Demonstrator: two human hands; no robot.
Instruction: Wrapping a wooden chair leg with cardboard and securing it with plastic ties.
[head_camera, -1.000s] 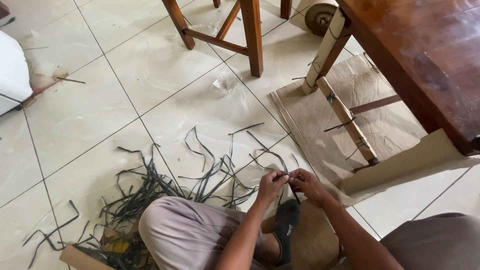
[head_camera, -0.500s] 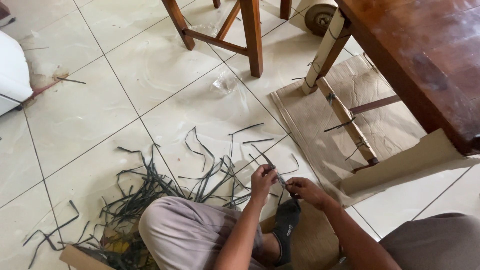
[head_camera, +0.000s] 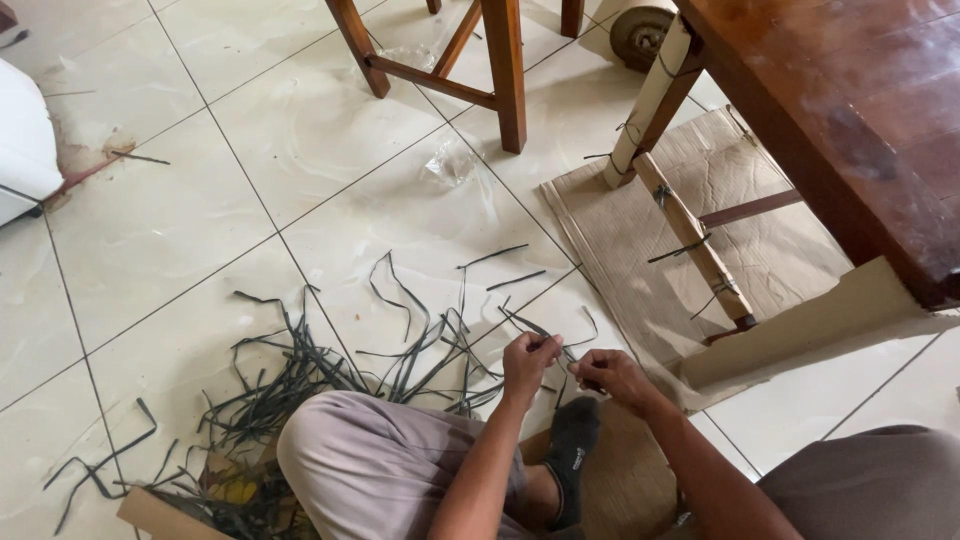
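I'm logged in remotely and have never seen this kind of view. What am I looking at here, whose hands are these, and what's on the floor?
There is no machine here: a person sits on a tiled floor, and the one picture comes from a camera worn on their head, looking down at their own two hands. The left hand and the right hand are close together, each with a grip on the same thin dark strip, pinched between the fingers. Below them you see the person's bent knee and a foot in a dark sock. A loose pile of dark strips lies on the tiles to the left. To the right, a sheet of cardboard lies under a wooden table, whose leg is wrapped in cardboard tied with strips. A wooden chair's legs stand at the top.
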